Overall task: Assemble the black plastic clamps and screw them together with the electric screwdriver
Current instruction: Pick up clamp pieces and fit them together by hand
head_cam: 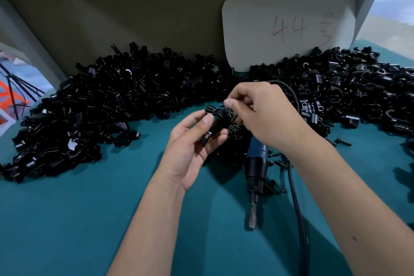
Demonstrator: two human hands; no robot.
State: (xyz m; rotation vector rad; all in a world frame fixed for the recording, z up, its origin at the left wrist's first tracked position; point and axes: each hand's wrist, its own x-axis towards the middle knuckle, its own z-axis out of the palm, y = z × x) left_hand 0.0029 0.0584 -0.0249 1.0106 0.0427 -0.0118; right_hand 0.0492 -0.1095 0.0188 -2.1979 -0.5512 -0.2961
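Clamp [216, 124], black plastic, is held in the curled fingers of the left hand [192, 141] above the teal table [67, 219]. A small screw, barely visible, appears pinched by the right hand [262, 112] just beside the clamp's hole. The electric screwdriver [255, 170] lies unheld below the right wrist. Risk judged: the screw may be dropped into the loose screws [235, 139] beneath, or seated crooked if the halves are misaligned.
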